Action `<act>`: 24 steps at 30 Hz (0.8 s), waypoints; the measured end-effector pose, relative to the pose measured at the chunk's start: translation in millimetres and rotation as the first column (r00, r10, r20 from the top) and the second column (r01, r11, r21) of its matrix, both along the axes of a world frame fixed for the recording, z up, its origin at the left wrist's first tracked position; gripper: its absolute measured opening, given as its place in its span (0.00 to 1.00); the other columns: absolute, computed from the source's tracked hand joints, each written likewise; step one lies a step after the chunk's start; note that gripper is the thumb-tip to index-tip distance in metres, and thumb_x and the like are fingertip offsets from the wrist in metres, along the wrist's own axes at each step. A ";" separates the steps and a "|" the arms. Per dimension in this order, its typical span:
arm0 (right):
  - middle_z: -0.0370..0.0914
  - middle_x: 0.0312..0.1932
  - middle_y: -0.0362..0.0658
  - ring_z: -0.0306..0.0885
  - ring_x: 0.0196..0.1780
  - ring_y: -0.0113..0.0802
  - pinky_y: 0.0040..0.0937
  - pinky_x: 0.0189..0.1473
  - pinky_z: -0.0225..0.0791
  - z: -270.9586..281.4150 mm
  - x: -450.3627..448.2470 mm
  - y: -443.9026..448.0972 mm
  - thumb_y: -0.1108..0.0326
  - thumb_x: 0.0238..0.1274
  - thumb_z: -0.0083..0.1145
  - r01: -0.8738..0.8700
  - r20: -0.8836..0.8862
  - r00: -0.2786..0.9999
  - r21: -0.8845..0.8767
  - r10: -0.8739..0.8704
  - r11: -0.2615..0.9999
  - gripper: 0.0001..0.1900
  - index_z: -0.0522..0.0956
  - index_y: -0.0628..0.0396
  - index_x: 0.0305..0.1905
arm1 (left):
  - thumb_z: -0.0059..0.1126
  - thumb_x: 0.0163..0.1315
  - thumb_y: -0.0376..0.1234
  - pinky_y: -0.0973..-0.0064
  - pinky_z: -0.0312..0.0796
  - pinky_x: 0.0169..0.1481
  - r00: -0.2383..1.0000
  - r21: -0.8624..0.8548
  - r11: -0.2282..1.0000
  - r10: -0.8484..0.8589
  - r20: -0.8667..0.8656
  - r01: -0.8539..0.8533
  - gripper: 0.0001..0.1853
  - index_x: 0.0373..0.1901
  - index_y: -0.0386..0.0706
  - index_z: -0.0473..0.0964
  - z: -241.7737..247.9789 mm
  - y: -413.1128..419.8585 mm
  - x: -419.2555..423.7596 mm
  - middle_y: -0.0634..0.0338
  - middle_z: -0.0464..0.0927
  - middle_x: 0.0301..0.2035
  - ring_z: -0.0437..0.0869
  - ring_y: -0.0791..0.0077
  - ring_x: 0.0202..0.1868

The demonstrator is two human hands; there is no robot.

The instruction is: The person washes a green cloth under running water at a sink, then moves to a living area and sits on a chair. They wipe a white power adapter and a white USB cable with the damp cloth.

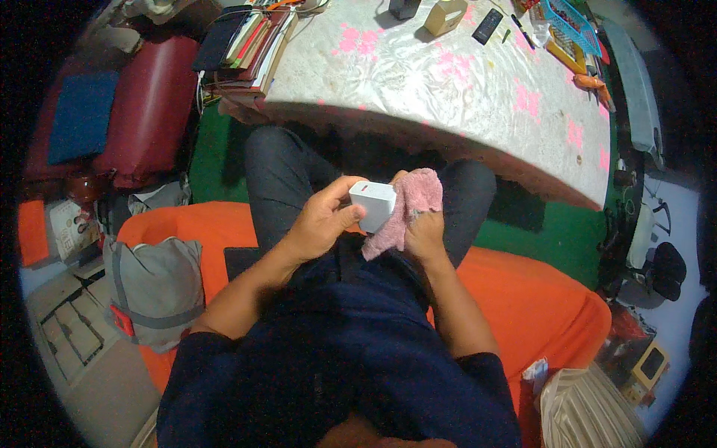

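Note:
Above my lap, my left hand (320, 224) grips a small white box-shaped object (374, 205) with rounded edges and a small red mark on its top. The thumb lies on its near side and the fingers go round the far side. A pink terry cloth (414, 204) is held in my right hand (424, 235), bunched over the fingers and hanging down toward my lap. The cloth meets the right side of the white object. Most of the right fingers are hidden under the cloth.
A table with a flowered plastic cover (392, 84) stands in front, bearing stacked books (263, 50), a remote control (487, 26), a cardboard box (446, 17) and a blue basket (571, 25). I sit on an orange-covered seat (521, 302), with a grey bag (157, 291) at the left.

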State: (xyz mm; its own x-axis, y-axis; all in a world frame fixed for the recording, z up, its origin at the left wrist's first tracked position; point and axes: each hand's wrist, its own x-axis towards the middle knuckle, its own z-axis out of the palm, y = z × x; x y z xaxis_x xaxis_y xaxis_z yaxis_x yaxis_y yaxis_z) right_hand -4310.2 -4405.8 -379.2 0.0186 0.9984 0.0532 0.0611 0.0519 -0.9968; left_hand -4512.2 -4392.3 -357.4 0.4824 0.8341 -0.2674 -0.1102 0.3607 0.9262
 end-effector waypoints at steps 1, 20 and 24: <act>0.76 0.39 0.38 0.76 0.43 0.26 0.30 0.46 0.72 -0.8 -1.8 -0.6 0.64 0.76 0.56 0.028 -0.040 0.999 -0.007 -0.028 1.000 0.09 0.80 0.59 0.45 | 0.60 0.75 0.35 0.73 0.79 0.56 1.000 0.012 1.000 -0.009 -0.001 0.010 0.23 0.66 0.35 0.68 -6.5 1.0 -1.3 0.58 0.78 0.51 0.81 0.75 0.53; 0.78 0.44 0.43 0.80 0.45 0.33 0.34 0.46 0.77 -0.4 5.7 -6.5 0.59 0.79 0.53 0.079 -0.445 0.873 -0.281 -0.203 0.956 0.13 0.75 0.55 0.55 | 0.54 0.70 0.60 0.64 0.75 0.65 0.817 -0.463 0.884 0.224 0.530 0.058 0.44 0.76 0.40 0.58 -9.6 3.9 13.3 0.46 0.77 0.60 0.82 0.61 0.60; 0.78 0.46 0.40 0.78 0.47 0.29 0.30 0.50 0.75 7.3 4.9 -12.0 0.64 0.75 0.59 0.067 -0.458 0.866 -0.288 -0.199 0.955 0.11 0.76 0.56 0.54 | 0.55 0.65 0.66 0.61 0.72 0.67 0.863 -0.378 0.926 0.185 0.470 0.008 0.48 0.75 0.42 0.59 -14.4 1.9 12.0 0.46 0.76 0.61 0.81 0.59 0.61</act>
